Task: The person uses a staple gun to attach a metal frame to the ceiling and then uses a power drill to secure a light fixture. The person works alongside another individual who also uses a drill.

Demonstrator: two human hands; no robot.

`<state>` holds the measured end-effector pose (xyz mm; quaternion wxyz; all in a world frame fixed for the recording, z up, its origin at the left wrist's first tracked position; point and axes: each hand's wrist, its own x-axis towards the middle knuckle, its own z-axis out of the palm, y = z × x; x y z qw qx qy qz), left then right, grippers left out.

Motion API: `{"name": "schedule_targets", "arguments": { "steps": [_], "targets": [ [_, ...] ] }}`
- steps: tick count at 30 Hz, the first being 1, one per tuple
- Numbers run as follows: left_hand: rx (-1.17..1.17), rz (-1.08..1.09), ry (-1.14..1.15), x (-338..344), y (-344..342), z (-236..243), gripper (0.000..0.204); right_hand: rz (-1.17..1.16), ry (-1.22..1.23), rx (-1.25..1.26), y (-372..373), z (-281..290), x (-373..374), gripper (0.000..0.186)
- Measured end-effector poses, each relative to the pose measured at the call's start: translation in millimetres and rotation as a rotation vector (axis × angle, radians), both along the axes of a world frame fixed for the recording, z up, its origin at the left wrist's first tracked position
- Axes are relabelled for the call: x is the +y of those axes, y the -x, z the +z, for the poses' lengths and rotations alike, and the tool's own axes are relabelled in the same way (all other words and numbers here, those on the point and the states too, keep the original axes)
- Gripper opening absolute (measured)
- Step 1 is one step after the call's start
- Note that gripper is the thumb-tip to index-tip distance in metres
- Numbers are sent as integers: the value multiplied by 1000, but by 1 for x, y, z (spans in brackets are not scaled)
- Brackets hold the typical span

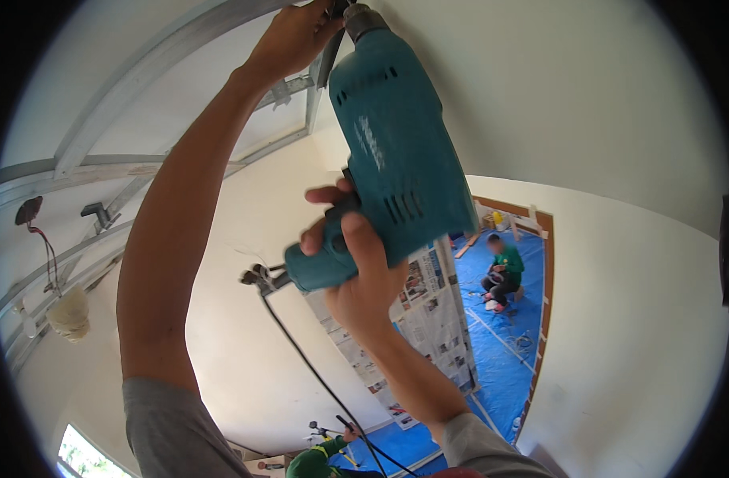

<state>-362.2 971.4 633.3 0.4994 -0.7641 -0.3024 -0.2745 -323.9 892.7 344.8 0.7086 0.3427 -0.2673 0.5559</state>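
Note:
My right hand (368, 263) is wrapped around the handle of a teal corded power drill (396, 135), with fingers by the trigger. The drill points upward, and its chuck (363, 20) reaches the top of the view beside the wall. Raised next to the chuck, my left hand (297, 38) has its fingers closed on a small dark piece at the metal framing. That piece is partly cut off by the top edge, so its kind is unclear. A black power cord (309, 354) hangs down from the drill's handle.
Metal ceiling framing (101, 119) runs overhead at left, with hanging wires (50, 263). A newspaper-covered door (428, 319) stands by a doorway (549, 263). Beyond it, a person in green (506, 267) crouches on blue sheeting (492, 342). Another green-sleeved person (313, 458) is below.

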Motion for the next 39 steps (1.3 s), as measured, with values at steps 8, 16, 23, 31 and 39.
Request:
{"name": "schedule_targets", "arguments": {
  "steps": [8, 16, 23, 31, 39],
  "targets": [
    [-67, -132, -90, 9, 8, -9, 30, -1669, 25, -662, -66, -122, -10, 40],
    [-267, -444, -128, 33, 13, -27, 26, -2656, 18, -864, -121, -87, -129, 41],
    [-514, -851, -145, 56, 0, -58, 43, -3320, -131, -1324, -123, -3, -162, 48],
    [-594, -960, -567, 81, -22, -53, 62, -3486, 221, -1554, -156, 35, -138, 61],
    [-694, -931, -312, 95, -25, -52, 61, -3602, 160, -1527, -148, 37, -108, 64]
  ]
}}
